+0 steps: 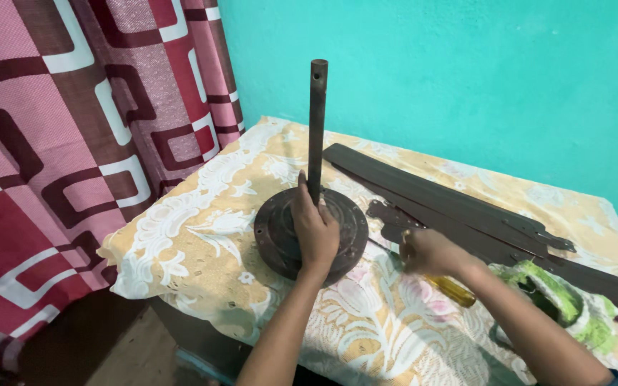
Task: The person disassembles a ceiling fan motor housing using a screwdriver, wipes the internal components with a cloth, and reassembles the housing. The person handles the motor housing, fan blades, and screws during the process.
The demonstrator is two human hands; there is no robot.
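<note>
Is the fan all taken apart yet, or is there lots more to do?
Partly. Done: the dark fan blades already lie loose on the table, off the motor. In hand: the left hand steadies the round motor at the foot of its upright rod, while the right hand holds a yellow-handled screwdriver. Left: the rod is still on the motor, and the casing looks closed.

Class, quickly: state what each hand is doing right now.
Left hand: closed around the upright dark metal rod.
Right hand: closed on a yellow-handled screwdriver.
</note>
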